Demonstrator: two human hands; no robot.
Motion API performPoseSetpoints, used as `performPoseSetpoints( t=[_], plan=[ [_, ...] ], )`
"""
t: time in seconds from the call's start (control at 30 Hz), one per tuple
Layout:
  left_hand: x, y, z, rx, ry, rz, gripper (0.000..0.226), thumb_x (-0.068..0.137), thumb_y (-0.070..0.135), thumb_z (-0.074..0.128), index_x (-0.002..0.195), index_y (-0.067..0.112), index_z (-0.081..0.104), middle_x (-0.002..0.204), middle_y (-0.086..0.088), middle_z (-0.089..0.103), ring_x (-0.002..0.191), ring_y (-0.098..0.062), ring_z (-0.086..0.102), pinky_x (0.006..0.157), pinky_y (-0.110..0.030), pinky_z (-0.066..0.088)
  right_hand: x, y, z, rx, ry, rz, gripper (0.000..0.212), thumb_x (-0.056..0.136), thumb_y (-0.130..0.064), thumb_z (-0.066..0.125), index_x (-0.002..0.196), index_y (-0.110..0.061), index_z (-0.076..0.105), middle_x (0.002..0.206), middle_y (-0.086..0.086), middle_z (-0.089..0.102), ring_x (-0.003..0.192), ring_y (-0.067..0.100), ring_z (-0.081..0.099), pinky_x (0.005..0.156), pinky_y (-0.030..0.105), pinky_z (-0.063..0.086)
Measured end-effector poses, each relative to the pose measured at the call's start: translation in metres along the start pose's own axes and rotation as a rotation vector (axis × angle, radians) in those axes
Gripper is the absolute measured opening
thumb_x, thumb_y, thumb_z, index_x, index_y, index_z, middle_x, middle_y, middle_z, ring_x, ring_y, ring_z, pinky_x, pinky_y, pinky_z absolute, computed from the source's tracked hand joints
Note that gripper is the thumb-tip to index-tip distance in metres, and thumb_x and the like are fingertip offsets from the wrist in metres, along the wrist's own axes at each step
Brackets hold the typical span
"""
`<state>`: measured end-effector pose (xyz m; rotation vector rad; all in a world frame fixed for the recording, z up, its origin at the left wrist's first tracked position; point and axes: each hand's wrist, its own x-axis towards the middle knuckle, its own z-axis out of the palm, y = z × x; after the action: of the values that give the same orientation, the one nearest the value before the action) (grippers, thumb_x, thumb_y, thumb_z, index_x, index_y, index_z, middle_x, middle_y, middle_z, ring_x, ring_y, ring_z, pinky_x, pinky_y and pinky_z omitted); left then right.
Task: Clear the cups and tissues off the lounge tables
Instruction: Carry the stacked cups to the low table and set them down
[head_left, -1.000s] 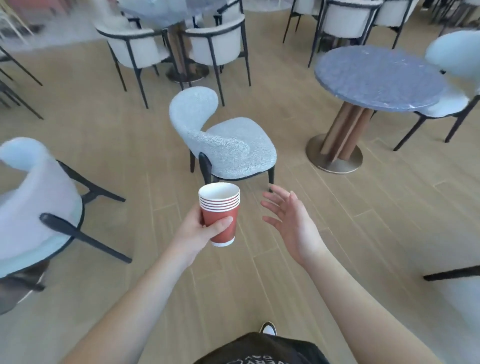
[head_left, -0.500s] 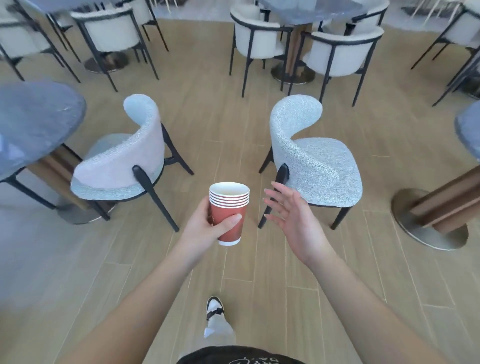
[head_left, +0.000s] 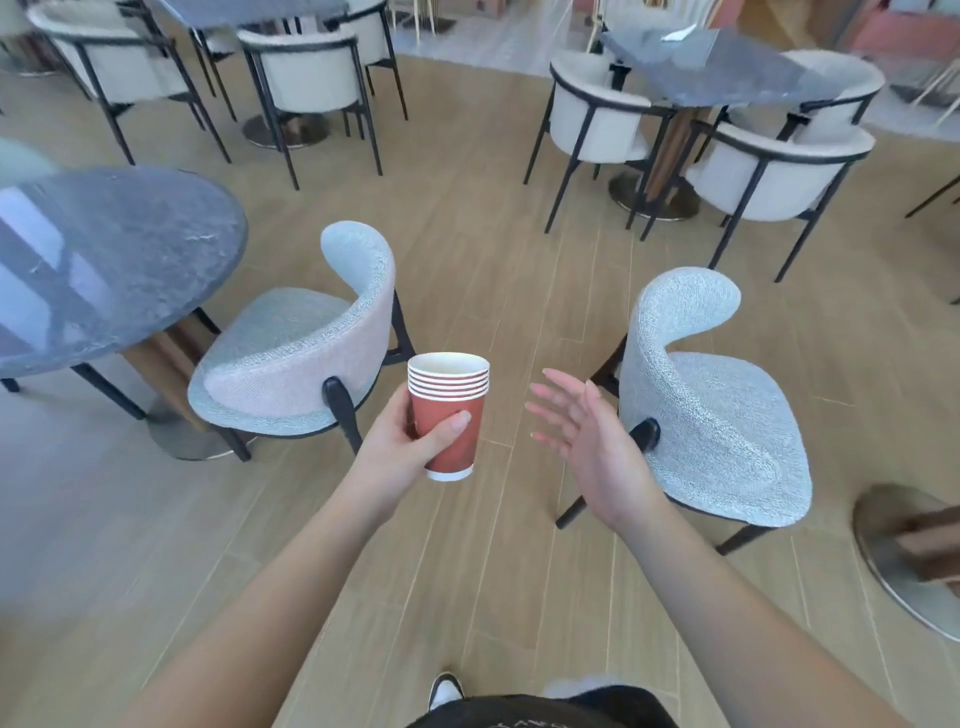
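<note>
Left hand (head_left: 400, 447) grips nested cup stack (head_left: 448, 410) upright, freeing right hand (head_left: 587, 441), fingers (head_left: 550, 410) spread, empty, for far worktop (head_left: 727, 67).

Bright, even daylight; edges blurred and bowed by wide-angle distortion.

Wood-plank floor (head_left: 467, 249); round grey stone table (head_left: 104, 260) at left w/ pale curved chair (head_left: 306, 353); second chair (head_left: 711, 415) right; far tables blurred, maybe paper on one.
</note>
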<state>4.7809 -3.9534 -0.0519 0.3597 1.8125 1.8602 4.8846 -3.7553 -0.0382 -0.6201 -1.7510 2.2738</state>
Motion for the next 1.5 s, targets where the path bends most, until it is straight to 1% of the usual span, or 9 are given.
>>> performPoseSetpoints(
  t=[0.13,0.3,0.37,0.43,0.73,1.03,1.23,1.4,1.5],
  plan=[
    [0.043,-0.001,-0.001,0.009,0.009,-0.012,0.057,0.081,0.029,0.085,0.132,0.020,0.060,0.114,0.009,0.077,0.106,-0.010,0.073,0.079,-0.017,0.056,0.047,-0.007,-0.005,-0.005,0.003,-0.002,0.046,0.105,-0.041,0.031,0.136,-0.019,0.057,0.132,0.007,0.064,0.121,0.024,0.062,0.091,0.035,0.053],
    [0.112,-0.004,0.013,0.027,0.004,-0.034,0.060,0.074,0.036,0.082,0.129,0.024,0.061,0.114,0.012,0.077,0.104,-0.006,0.073,0.078,-0.017,0.056,0.116,-0.010,-0.019,0.016,-0.009,0.000,0.051,0.098,-0.057,0.038,0.129,-0.024,0.061,0.123,0.003,0.068,0.105,0.018,0.066,0.077,0.027,0.051],
    [0.144,-0.001,0.018,0.043,0.009,-0.032,0.067,0.069,0.046,0.082,0.129,0.026,0.060,0.115,0.014,0.076,0.105,-0.004,0.072,0.079,-0.016,0.056,0.149,-0.015,-0.026,0.020,-0.020,0.008,0.053,0.094,-0.055,0.033,0.128,-0.025,0.061,0.121,0.005,0.066,0.099,0.015,0.066,0.071,0.024,0.049],
    [0.177,0.005,0.024,0.060,0.023,-0.027,0.071,0.069,0.050,0.081,0.131,0.026,0.059,0.119,0.011,0.076,0.110,-0.007,0.072,0.082,-0.018,0.056,0.185,-0.023,-0.036,0.016,-0.027,0.020,0.047,0.102,-0.047,0.028,0.127,-0.025,0.060,0.122,0.006,0.064,0.095,0.013,0.066,0.067,0.022,0.048],
    [0.298,0.031,0.043,0.063,0.073,-0.025,0.071,0.070,0.051,0.081,0.133,0.028,0.059,0.121,0.008,0.075,0.111,-0.010,0.072,0.084,-0.019,0.057,0.324,-0.069,-0.067,-0.018,-0.049,0.031,0.043,0.108,-0.036,0.023,0.131,-0.023,0.057,0.121,0.007,0.063,0.096,0.016,0.064,0.069,0.024,0.047],
    [0.421,0.042,-0.007,0.018,0.140,-0.026,0.068,0.067,0.049,0.082,0.128,0.029,0.061,0.118,0.011,0.076,0.110,-0.009,0.072,0.084,-0.021,0.057,0.462,-0.069,-0.026,-0.070,-0.095,0.064,0.043,0.108,-0.035,0.025,0.136,-0.019,0.054,0.114,0.002,0.064,0.088,0.011,0.067,0.065,0.021,0.049],
    [0.517,0.076,-0.061,0.052,0.124,-0.011,0.066,0.064,0.056,0.082,0.124,0.034,0.061,0.112,0.015,0.077,0.102,-0.008,0.074,0.071,-0.018,0.059,0.556,-0.100,0.020,-0.065,-0.090,0.015,0.057,0.087,-0.056,0.037,0.132,-0.027,0.056,0.107,-0.001,0.066,0.085,0.008,0.068,0.065,0.020,0.050],
    [0.596,0.103,-0.092,0.115,0.098,0.026,0.067,0.066,0.058,0.082,0.127,0.037,0.061,0.118,0.015,0.075,0.111,-0.007,0.071,0.091,-0.029,0.057,0.625,-0.110,0.029,-0.025,-0.067,0.025,0.058,0.083,-0.058,0.040,0.130,-0.028,0.058,0.108,0.001,0.067,0.085,0.010,0.069,0.064,0.021,0.051],
    [0.648,0.118,-0.099,0.122,0.096,0.046,0.064,0.066,0.058,0.082,0.124,0.040,0.061,0.117,0.016,0.075,0.108,-0.006,0.072,0.086,-0.025,0.057,0.666,-0.115,0.024,-0.024,-0.069,0.015,0.060,0.084,-0.059,0.042,0.132,-0.027,0.058,0.109,-0.001,0.069,0.086,0.010,0.070,0.064,0.020,0.053]
  ],
)
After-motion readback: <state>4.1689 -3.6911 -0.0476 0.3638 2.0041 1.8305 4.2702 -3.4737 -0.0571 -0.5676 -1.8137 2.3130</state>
